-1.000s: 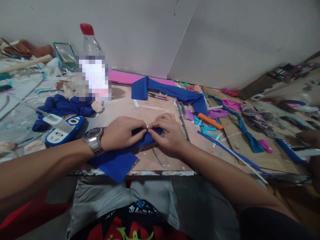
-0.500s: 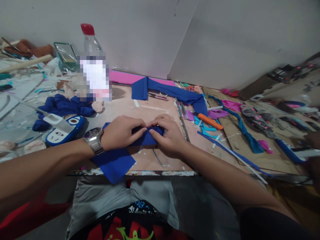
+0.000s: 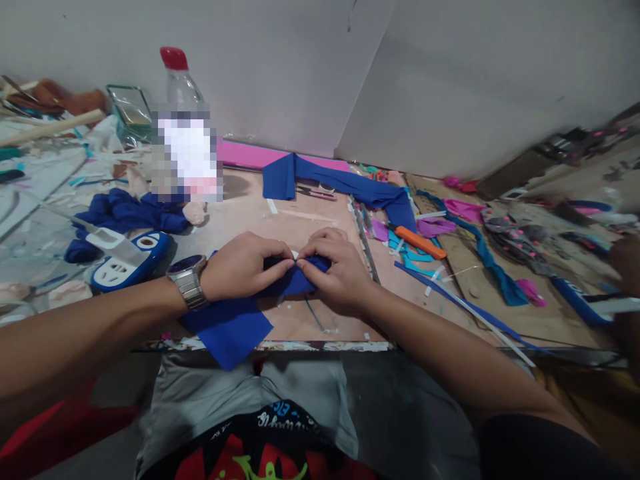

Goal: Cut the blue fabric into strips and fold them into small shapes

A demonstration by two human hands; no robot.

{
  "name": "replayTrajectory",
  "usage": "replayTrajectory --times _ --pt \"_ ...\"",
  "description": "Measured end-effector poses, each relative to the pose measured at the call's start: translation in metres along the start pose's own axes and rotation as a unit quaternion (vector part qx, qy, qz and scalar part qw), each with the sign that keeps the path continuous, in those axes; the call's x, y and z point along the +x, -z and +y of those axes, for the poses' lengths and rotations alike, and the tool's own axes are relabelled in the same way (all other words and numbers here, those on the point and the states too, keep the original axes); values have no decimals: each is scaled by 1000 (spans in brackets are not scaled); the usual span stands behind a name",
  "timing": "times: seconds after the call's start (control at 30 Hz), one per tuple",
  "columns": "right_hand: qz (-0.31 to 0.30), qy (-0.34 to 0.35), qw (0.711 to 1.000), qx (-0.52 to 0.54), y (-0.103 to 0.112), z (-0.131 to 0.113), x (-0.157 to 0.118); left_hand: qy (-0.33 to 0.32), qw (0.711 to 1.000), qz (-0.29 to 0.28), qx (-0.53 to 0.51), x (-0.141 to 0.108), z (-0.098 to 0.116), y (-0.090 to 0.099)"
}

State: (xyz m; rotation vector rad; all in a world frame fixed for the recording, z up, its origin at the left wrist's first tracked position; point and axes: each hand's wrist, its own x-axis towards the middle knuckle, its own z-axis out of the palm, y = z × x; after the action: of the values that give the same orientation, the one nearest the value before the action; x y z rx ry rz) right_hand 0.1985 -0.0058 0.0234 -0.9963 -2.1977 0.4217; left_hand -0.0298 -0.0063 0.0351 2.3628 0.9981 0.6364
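Observation:
Both hands pinch one strip of blue fabric (image 3: 290, 283) just above the worktable (image 3: 345, 327), their thumbs nearly touching. My left hand (image 3: 245, 263), with a metal watch (image 3: 188, 280) at its wrist, closes on the fabric from the left. From the right, my right hand (image 3: 337, 270) grips the same piece between thumb and curled fingers. A small white bit shows between the fingertips; I cannot make out what it is. The fabric's loose end (image 3: 227, 330) passes under my left wrist and hangs over the table's front edge.
Left stand a blue-and-white power strip (image 3: 123, 267), crumpled dark blue cloth (image 3: 127, 210) and a red-capped bottle (image 3: 183, 87). Another blue fabric strip (image 3: 350, 183) lies behind my hands. Rightward are an orange-handled cutter (image 3: 419, 243), scraps and, at the edge, another person's blurred hand (image 3: 625, 273).
My fingertips have shifted slightly on the fabric, and a white bit now shows between them. The fabric's upper fold has turned a little. Both hands stay in nearly the same place.

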Motion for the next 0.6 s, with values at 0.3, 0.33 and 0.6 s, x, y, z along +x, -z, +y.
replayTrajectory --times 0.3,0.33,0.6 --pt "-14 -5 1000 17 5 -2 0 20 999 -27 -24 3 -4 4" --pt "-18 1 1000 12 5 -1 0 21 999 -29 -29 3 -4 4" --pt "-6 23 1000 -6 2 1 1 37 993 -53 -96 4 -3 3"
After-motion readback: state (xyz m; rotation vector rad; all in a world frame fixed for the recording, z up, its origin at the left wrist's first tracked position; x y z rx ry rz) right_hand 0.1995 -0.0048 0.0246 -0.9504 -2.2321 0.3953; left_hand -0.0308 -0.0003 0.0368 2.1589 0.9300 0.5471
